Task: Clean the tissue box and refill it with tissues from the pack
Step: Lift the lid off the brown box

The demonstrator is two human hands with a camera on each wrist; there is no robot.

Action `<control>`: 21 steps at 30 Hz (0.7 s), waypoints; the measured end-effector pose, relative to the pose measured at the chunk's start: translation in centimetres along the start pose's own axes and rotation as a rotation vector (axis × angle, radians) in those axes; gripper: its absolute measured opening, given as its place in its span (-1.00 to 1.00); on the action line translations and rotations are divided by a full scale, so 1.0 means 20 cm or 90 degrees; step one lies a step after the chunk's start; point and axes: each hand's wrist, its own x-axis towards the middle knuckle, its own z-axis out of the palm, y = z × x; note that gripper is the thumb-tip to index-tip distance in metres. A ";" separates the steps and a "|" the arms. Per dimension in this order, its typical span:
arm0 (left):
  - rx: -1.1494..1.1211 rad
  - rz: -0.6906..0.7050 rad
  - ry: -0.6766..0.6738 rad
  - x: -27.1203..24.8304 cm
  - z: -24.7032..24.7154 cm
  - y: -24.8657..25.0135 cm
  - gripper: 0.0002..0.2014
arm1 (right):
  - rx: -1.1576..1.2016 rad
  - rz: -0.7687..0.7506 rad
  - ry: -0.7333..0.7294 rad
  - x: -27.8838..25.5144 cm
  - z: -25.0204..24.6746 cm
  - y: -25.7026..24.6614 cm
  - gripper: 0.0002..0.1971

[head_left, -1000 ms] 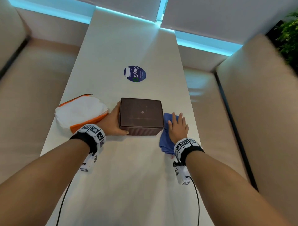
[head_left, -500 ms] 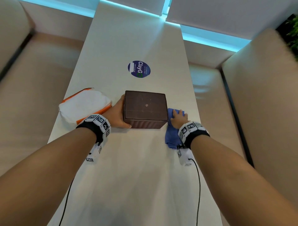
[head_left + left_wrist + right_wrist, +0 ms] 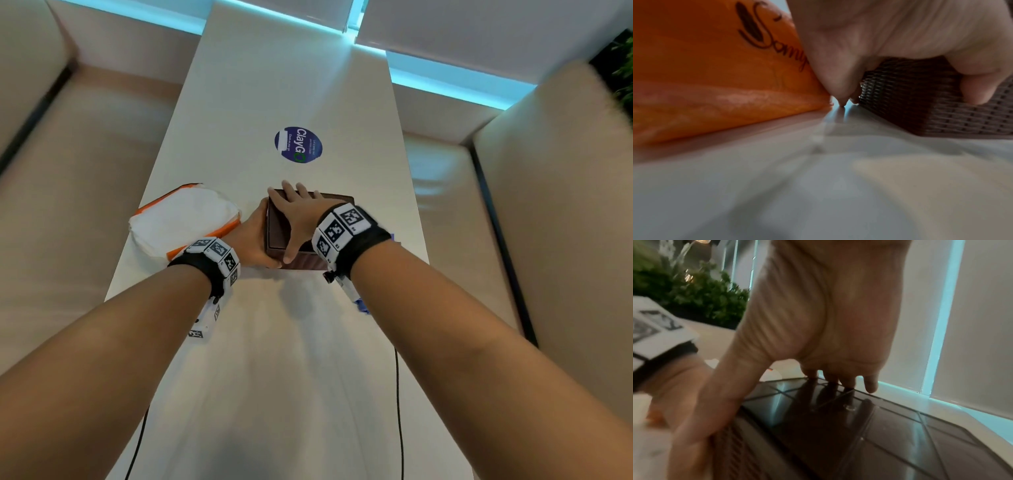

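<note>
The brown tissue box (image 3: 337,202) with woven sides (image 3: 920,105) and a glossy lid (image 3: 890,426) stands mid-table. My left hand (image 3: 257,236) grips its left front corner, thumb on the front face. My right hand (image 3: 295,222) lies across the lid, fingertips touching the far left part and thumb hooked down over the front edge. The orange and white tissue pack (image 3: 185,219) lies just left of the box, against my left hand (image 3: 838,65). Only scraps of the blue cloth (image 3: 362,304) show under my right wrist.
A round blue sticker (image 3: 298,144) marks the white table (image 3: 274,377) beyond the box. Beige benches (image 3: 68,222) run along both sides, and cables hang from both wristbands over the near table. Green plants (image 3: 694,293) stand at the far right.
My right hand has left the blue cloth and swung left onto the top of the tissue box. The left hand has kept its hold on the box's left side.
</note>
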 end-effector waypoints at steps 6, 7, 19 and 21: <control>0.032 -0.041 -0.005 0.00 0.00 0.01 0.29 | -0.007 -0.012 0.041 0.02 0.01 -0.01 0.36; 0.032 -0.050 -0.010 -0.01 0.00 0.02 0.31 | -0.010 -0.014 0.044 0.02 0.00 -0.01 0.34; 0.027 -0.079 -0.032 -0.06 0.00 0.08 0.28 | 0.304 -0.105 0.206 -0.20 -0.15 0.09 0.13; 0.138 -0.162 -0.013 -0.13 0.01 0.12 0.33 | 0.454 -0.132 0.305 -0.28 -0.16 0.12 0.00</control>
